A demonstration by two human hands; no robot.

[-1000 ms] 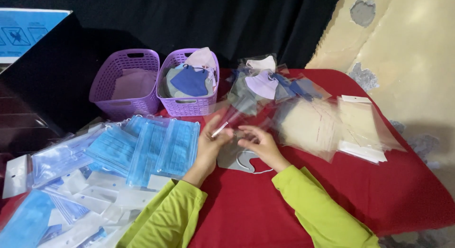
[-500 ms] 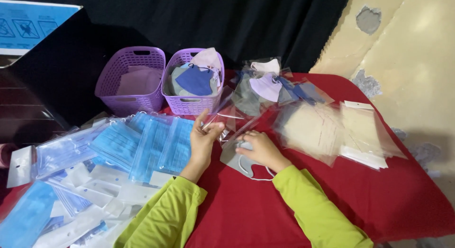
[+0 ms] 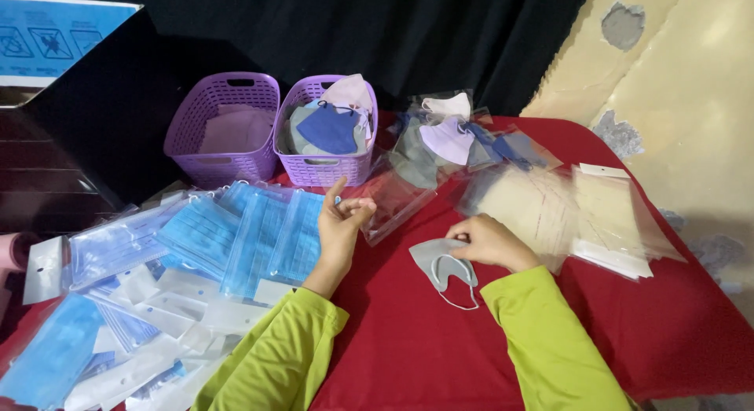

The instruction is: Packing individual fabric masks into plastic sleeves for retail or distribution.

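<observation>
Right hand (image 3: 491, 242) was closed on a grey face mask (image 3: 440, 262), pinching its top edge flat on the red tablecloth (image 3: 408, 340). Left hand (image 3: 342, 222), just left of the mask, was raised, fingers loosely curled, apparently gripping a clear plastic sleeve (image 3: 397, 199); contact unclear. Two purple baskets (image 3: 224, 128) sat behind the mask.

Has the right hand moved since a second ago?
Yes. The right hand has dropped from the clear bag onto the grey mask on the red tablecloth.
</observation>
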